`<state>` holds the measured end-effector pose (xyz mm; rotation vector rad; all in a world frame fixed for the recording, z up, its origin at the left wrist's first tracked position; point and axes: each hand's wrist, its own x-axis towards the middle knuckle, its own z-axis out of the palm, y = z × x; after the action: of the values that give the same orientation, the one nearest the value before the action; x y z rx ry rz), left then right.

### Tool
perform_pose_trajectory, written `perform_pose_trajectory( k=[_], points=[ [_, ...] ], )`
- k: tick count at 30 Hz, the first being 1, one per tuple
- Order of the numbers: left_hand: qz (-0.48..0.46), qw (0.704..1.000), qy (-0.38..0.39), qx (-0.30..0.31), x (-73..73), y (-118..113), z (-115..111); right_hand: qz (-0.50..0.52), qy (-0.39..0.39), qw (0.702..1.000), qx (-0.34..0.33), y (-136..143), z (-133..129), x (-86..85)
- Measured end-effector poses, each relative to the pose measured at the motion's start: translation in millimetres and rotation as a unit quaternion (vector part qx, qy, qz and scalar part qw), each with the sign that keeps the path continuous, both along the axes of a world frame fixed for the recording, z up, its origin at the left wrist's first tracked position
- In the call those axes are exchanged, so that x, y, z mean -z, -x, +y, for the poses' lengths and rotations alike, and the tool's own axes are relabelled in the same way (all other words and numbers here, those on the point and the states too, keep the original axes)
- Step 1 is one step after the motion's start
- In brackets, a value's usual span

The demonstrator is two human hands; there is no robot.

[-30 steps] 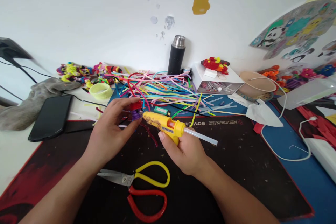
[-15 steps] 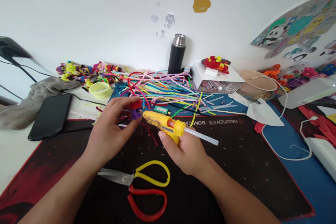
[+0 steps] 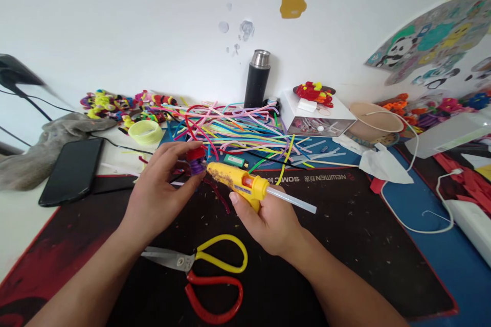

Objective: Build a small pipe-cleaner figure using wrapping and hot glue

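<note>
My left hand (image 3: 163, 184) pinches a small red and purple fuzzy piece (image 3: 196, 161) between thumb and fingers. Wrapped round the handle of a yellow glue gun (image 3: 238, 179) is my right hand (image 3: 274, 219). The gun's nozzle points left and is at the purple part of the piece; whether they touch is unclear. A clear glue stick (image 3: 293, 200) sticks out of the gun's back. Below the hands lie scissors (image 3: 187, 263) with one yellow and one red handle. A dark red pipe cleaner (image 3: 219, 195) hangs or lies beneath the piece.
Many coloured pipe cleaners (image 3: 238, 130) are heaped at the back, before a black thermos (image 3: 257, 82). A phone (image 3: 71, 171) and a tape roll (image 3: 146, 133) are on the left. A white box (image 3: 318, 117), a tissue (image 3: 385, 165) and a white cable (image 3: 414, 231) are on the right.
The whole view has shifted very slightly. Both hands keep their holds, and the nozzle remains at the red and purple piece.
</note>
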<state>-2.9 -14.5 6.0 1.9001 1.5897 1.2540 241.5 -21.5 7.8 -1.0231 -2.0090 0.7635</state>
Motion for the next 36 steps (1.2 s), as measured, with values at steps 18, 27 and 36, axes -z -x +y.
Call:
perform_pose_trajectory(
  k=[18, 27, 36],
  points=[
    [0.004, 1.0, -0.002, -0.001, -2.4, -1.3, -0.5, -0.011, 0.018, 1.0, -0.005, 0.1, 0.0, -3.1],
    [0.062, 0.997, -0.042, 0.001, -3.0, -0.7, 0.6, -0.028, 0.015, 0.999, -0.01, -0.7, 1.5, -0.1],
    [0.13, 0.988, -0.087, -0.006, -2.6, 1.4, 0.7, -0.043, 0.029, 0.999, -0.018, -1.1, 1.6, 0.3]
  ],
)
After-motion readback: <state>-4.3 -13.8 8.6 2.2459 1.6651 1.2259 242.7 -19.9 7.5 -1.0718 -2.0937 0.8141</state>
